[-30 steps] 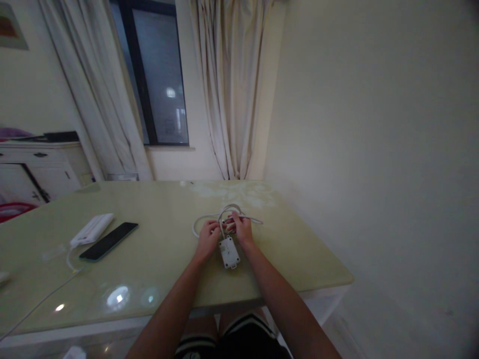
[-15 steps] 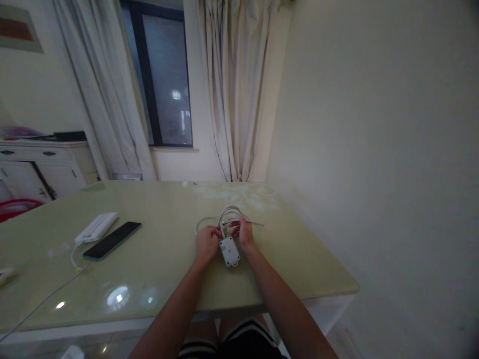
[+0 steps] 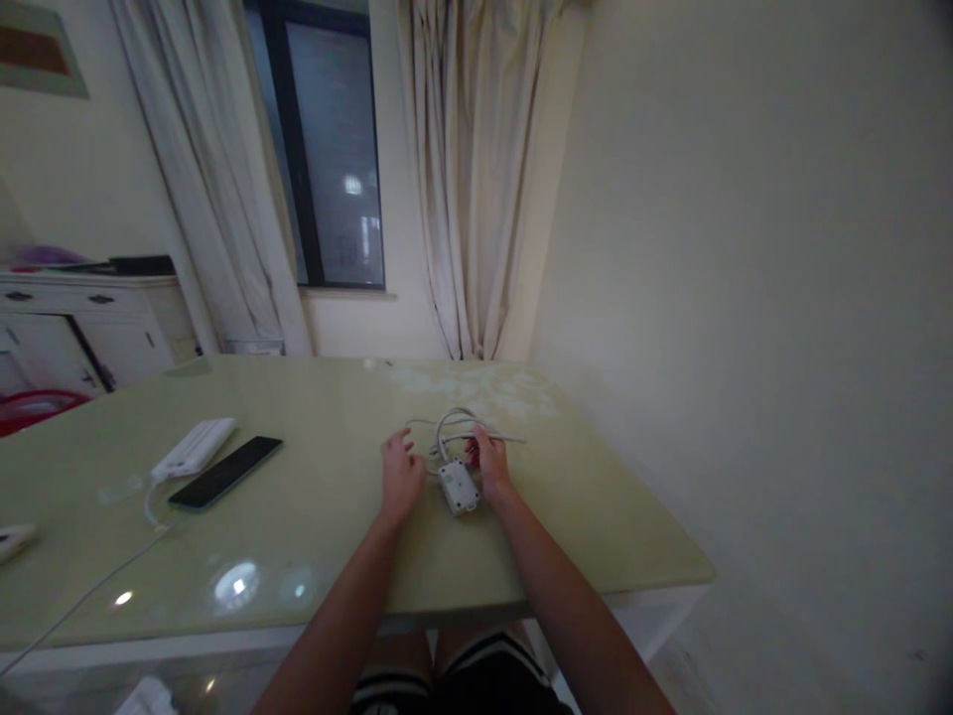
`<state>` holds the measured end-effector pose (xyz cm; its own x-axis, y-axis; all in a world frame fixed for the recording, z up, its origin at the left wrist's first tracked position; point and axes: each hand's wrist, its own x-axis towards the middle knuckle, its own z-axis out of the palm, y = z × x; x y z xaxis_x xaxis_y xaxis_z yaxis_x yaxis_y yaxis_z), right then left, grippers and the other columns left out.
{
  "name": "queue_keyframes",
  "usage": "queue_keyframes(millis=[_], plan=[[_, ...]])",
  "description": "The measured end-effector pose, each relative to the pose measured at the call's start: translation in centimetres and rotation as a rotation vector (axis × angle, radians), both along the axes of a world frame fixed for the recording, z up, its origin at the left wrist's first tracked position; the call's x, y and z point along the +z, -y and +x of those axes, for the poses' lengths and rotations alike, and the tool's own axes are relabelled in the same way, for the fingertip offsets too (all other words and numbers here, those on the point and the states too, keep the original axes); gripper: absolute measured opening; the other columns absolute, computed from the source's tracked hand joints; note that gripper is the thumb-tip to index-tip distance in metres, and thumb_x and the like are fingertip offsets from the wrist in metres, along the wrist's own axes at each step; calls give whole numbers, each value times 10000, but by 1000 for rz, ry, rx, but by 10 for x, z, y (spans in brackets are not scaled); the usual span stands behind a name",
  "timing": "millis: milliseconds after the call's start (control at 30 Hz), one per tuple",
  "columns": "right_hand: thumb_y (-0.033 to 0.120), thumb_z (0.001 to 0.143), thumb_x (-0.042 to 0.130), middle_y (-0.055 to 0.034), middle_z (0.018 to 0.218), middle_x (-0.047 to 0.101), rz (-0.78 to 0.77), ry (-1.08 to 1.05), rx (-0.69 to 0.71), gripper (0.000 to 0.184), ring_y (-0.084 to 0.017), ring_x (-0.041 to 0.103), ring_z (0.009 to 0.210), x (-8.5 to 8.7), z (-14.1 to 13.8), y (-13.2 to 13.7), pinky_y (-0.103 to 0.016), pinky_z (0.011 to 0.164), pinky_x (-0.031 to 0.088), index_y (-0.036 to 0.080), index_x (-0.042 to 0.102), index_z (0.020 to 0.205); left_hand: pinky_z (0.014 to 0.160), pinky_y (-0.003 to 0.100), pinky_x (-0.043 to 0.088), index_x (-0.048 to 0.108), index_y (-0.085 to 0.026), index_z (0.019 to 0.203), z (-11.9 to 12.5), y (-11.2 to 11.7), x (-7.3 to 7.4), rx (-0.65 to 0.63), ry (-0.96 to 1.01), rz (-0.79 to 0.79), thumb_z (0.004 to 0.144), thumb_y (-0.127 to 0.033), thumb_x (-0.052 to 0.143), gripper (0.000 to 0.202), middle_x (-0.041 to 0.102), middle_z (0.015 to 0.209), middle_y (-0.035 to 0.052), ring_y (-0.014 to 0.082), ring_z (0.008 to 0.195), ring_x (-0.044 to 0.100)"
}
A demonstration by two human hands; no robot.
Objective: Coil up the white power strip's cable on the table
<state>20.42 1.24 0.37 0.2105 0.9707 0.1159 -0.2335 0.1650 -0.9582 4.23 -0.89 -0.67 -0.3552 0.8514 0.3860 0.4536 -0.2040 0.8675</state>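
Note:
A small light-grey plastic box (image 3: 460, 487) with dark screw holes at its corners lies tilted on the table between my hands. From its far end a grey-white cable (image 3: 442, 427) rises and curls into loose loops, and one thin end points right. My right hand (image 3: 491, 465) is closed on the looped cable just right of the box; its fingertips are partly hidden. To the left of the box, my left hand (image 3: 402, 475) has its fingers bent and apart. A stretch of cable runs close by its thumb and fingertips; whether they touch is unclear.
On the left of the glossy table (image 3: 320, 556) lie a dark phone (image 3: 227, 474) and a white power bank (image 3: 195, 449) with a white cord (image 3: 89, 594). A white object (image 3: 15, 541) sits at the left edge. A wall (image 3: 745, 348) stands to the right.
My left hand has moved left, away from the box, and its fingers have spread. The left cable loop has shifted, and the box has turned slightly. My right hand stays at the cable.

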Motion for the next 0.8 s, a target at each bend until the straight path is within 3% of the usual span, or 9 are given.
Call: queue_keyframes(millis=[133,233,367,533,667,800], plan=[[542,809,671,-51,705,716,-51,-28,25,390,-110,553,458,0,4,-1,-224,419,381,164,681,717,881,358,602,495,-188,1323,-2,-11,1,-118,621,123,929,-151,449,398,511,1384,156,155,923,727],[487,858,661,-88,895,767,-97,-65,55,331,-149,685,628,4,3,-1,-209,459,430,159,704,842,832,346,621,563,-189,1244,-3,-12,1,-162,802,61,941,-218,516,307,586,1292,139,141,832,734],[495,975,525,-97,860,770,-175,-165,196,375,-185,744,773,8,0,0,-223,566,514,160,671,888,736,330,629,578,-211,1276,-4,-10,-1,-203,752,16,906,-246,593,372,602,1293,138,138,767,729],[536,1046,320,-85,829,770,-278,-257,404,437,-190,731,631,9,4,2,-272,558,528,191,584,1003,608,265,590,535,-173,1349,-5,-11,-6,-232,626,-27,894,-252,583,465,618,1287,180,125,700,704],[550,1051,274,-98,859,774,-281,-268,485,467,-183,720,581,11,12,4,-251,517,501,188,564,993,638,282,594,532,-172,1368,-1,-11,-9,-258,508,34,885,-306,588,504,657,1235,168,151,758,699],[551,1046,294,-107,837,770,-323,-273,461,493,-170,694,527,13,13,5,-239,476,482,168,585,935,708,290,590,492,-173,1421,3,-9,-10,-249,378,59,871,-296,608,574,677,1231,159,178,860,700]])
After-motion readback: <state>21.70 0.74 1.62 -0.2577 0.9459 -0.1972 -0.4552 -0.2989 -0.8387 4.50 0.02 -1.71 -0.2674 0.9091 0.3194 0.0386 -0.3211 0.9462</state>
